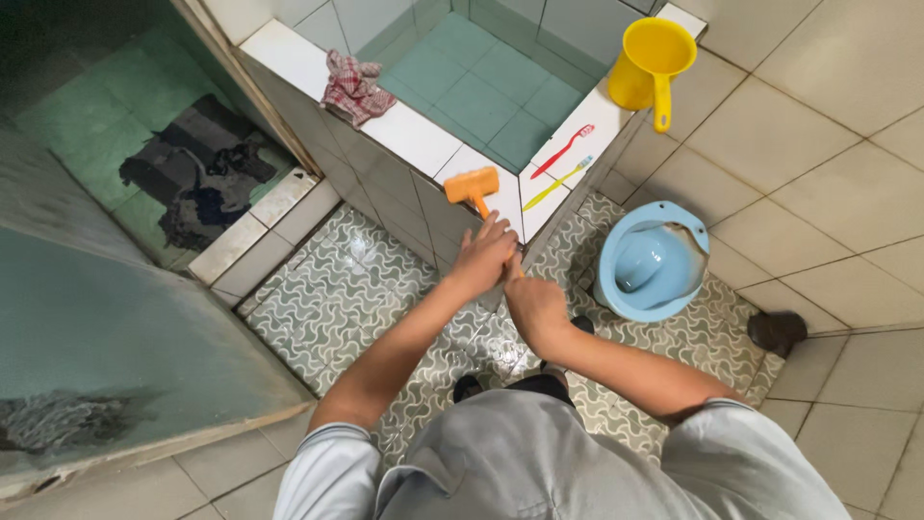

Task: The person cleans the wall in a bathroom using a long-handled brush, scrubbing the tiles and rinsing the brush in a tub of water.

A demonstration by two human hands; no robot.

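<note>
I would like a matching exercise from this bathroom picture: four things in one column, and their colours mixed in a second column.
Things:
1. scoop on the basin corner
2. brush held in both hands
3. squat toilet on the floor
4. cloth on the basin rim

Colours:
A. light blue
B. red and white
C. yellow
D. orange

Pairs: 1-C, 2-D, 3-A, 4-B

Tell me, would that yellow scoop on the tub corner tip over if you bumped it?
Probably. The yellow scoop looks like thin plastic and seems empty, so likely light. It sits right at the tiled ledge corner with its handle hanging past the edge, so a nudge might topple it. Unlikely to break.
</note>
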